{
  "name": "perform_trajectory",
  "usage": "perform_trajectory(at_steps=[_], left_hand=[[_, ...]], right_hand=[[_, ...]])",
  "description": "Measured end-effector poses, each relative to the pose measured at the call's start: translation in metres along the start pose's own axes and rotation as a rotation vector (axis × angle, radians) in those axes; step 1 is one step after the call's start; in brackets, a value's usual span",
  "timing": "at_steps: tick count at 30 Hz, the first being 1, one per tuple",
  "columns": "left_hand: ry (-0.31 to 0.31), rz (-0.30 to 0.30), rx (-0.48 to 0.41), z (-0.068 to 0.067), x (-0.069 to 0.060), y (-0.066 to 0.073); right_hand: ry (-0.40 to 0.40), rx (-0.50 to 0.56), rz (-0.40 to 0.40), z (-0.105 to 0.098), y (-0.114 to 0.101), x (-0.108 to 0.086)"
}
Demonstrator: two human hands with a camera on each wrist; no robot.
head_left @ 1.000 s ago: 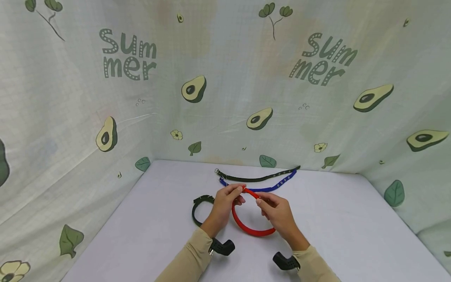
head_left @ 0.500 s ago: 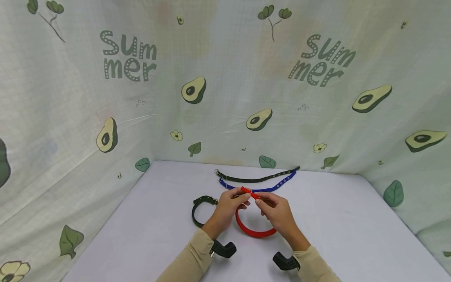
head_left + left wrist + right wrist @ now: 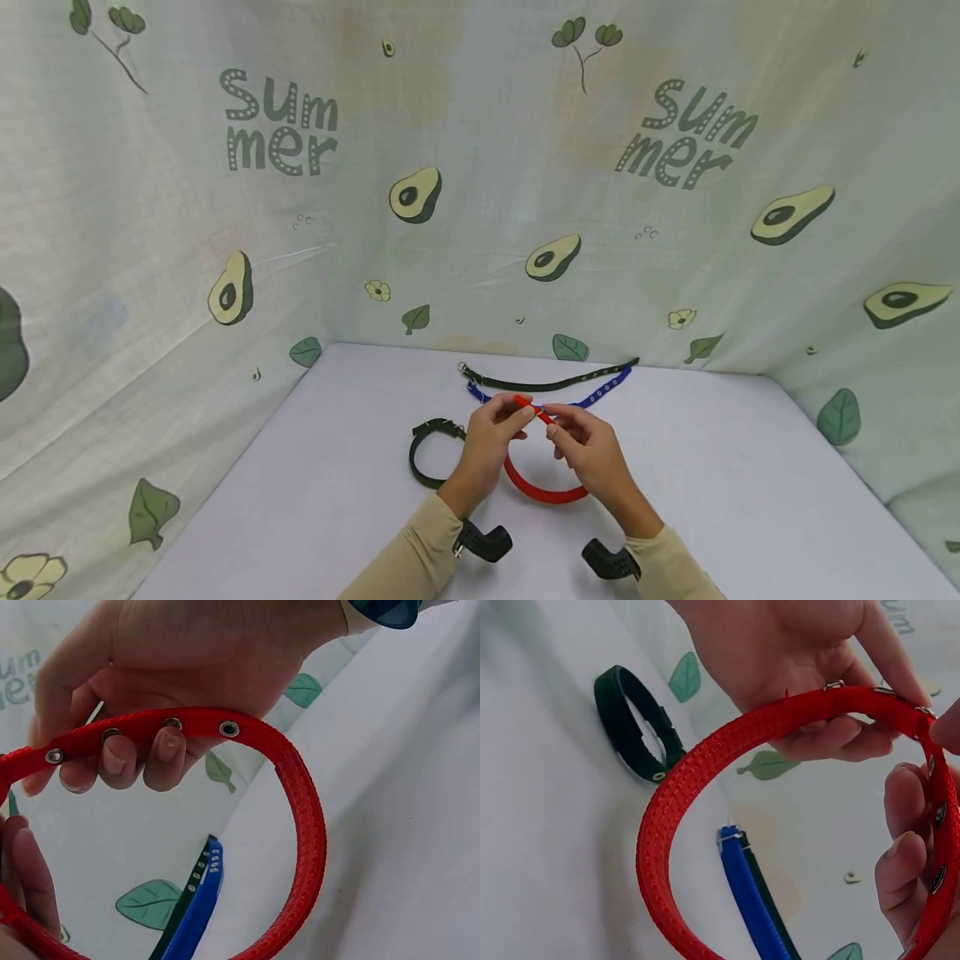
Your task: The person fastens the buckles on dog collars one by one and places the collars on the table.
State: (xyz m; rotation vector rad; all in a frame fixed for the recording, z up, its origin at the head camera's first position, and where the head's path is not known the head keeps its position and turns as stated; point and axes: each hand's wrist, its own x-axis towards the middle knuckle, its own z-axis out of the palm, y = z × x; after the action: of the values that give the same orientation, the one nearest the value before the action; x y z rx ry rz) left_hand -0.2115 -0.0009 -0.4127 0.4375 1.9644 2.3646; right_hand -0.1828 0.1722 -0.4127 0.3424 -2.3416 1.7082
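A red dog collar [image 3: 547,496], bent into a loop, is held up above the table between both hands. My left hand [image 3: 487,437] pinches its buckle end; in the right wrist view the metal buckle [image 3: 926,712] shows by the left fingertips. My right hand [image 3: 592,450] pinches the strap close by, the thumbs only a little apart. In the left wrist view the right hand [image 3: 202,667] has its fingers behind and under the part with metal eyelets [image 3: 229,729]. A short red strap end sticks out beyond the left thumb.
A dark green collar [image 3: 423,482], closed in a loop, lies left of my left wrist. Farther back, another dark green collar [image 3: 532,387] and a blue collar [image 3: 607,387] lie stretched out. Patterned cloth [image 3: 480,275] stands behind the white table [image 3: 337,467].
My left hand has moved a little to the right, closer to the right hand, and the red strap end now shows past its thumb. The right hand has stayed nearly in place.
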Motion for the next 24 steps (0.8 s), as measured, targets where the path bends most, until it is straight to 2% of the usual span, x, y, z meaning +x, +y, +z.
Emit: perform_trajectory(at_steps=[2,8,16,24], left_hand=[[0.004,0.016,-0.001,0.0013,-0.001,-0.0003],[-0.046,0.033,-0.01,0.0038,-0.0039,-0.0031],[-0.068,0.033,-0.035,0.0026,-0.0036,-0.0021],[-0.052,0.036,-0.089,0.0,-0.0015,0.0016]], right_hand=[[0.003,-0.008,-0.011,0.0005,-0.0009,-0.0003],[0.03,-0.058,-0.041,0.0035,-0.002,-0.0006],[0.046,-0.07,-0.024,0.0031,-0.0034,-0.001],[0.038,-0.038,0.0,0.0002,-0.0024,0.0002]])
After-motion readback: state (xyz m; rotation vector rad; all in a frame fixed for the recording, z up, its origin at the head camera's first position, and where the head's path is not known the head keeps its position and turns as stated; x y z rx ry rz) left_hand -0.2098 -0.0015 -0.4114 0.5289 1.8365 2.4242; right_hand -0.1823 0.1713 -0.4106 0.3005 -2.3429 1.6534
